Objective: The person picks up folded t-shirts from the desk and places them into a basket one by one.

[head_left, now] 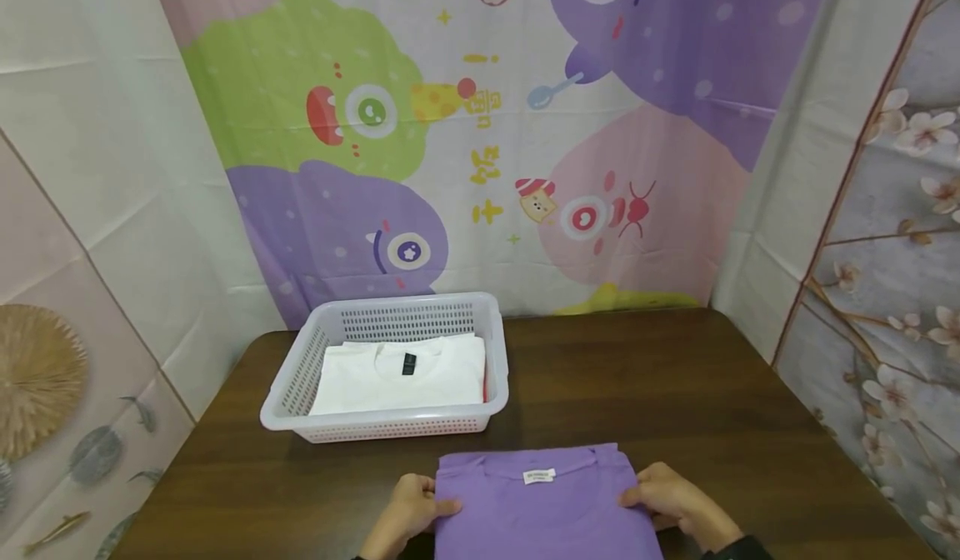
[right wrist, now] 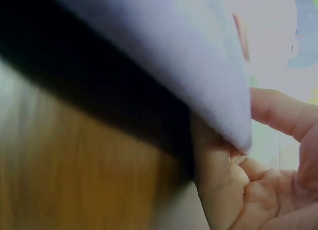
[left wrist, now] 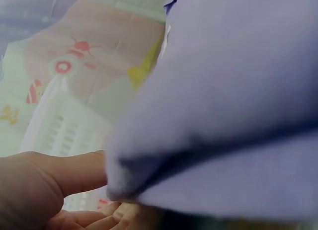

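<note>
A folded purple T-shirt [head_left: 540, 510], neckline and white label facing up, is at the front of the table in the head view. My left hand [head_left: 411, 510] grips its left side, thumb on top and fingers beneath. On the opposite side my right hand [head_left: 675, 500] pinches the edge the same way. The left wrist view shows the purple fold [left wrist: 208, 106] between thumb and fingers. In the right wrist view the shirt's edge [right wrist: 198, 76] is pinched above the brown tabletop, with a dark shadow under it. The shirt's near end is cut off by the head view.
A white plastic basket [head_left: 300, 422] with slotted walls stands at the back left of the brown wooden table [head_left: 615, 377]. In it lies a folded white T-shirt [head_left: 427, 381], with a bit of red beside it. A cartoon-printed curtain [head_left: 480, 235] hangs behind the table.
</note>
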{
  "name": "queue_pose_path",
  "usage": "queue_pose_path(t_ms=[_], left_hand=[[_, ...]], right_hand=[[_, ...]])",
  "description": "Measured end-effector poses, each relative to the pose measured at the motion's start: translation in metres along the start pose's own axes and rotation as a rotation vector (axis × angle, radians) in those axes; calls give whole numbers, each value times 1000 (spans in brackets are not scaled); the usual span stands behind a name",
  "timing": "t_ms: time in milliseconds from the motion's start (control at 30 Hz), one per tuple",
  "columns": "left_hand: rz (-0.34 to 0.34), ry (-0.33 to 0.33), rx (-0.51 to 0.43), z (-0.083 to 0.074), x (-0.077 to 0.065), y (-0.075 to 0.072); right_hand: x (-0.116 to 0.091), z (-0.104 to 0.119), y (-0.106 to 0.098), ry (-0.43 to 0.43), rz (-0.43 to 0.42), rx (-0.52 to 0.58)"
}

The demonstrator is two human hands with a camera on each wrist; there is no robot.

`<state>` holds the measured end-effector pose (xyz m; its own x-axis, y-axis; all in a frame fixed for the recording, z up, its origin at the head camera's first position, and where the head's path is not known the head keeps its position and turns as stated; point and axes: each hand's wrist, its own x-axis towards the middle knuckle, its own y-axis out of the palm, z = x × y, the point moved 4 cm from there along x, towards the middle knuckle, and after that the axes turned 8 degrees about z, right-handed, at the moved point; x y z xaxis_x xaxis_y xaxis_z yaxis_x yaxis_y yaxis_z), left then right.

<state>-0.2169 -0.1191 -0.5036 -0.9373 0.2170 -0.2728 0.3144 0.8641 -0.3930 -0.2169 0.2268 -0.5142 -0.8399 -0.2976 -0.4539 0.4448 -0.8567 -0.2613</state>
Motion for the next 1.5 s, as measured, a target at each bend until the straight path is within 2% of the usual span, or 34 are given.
queue_pose_path(t_ms=[233, 567, 1000, 1167, 1333, 1500], left_hand=[[23, -30, -10, 8, -6, -11], [31, 20, -59, 9, -6, -10], [-11, 55, 5, 0, -11, -17], [-55, 104, -8, -10, -18, -22], [-156, 175, 6, -24, -29, -29], [-234, 206, 30, -38, -40, -36]], right_hand=[[4, 6, 17, -4, 32, 12], [2, 8, 18, -37, 32, 16], [-6, 26, 17, -149, 53, 35], [-14, 38, 15, -179, 31, 1], [-22, 51, 13, -220, -39, -27], [-29, 68, 13, -263, -94, -43]])
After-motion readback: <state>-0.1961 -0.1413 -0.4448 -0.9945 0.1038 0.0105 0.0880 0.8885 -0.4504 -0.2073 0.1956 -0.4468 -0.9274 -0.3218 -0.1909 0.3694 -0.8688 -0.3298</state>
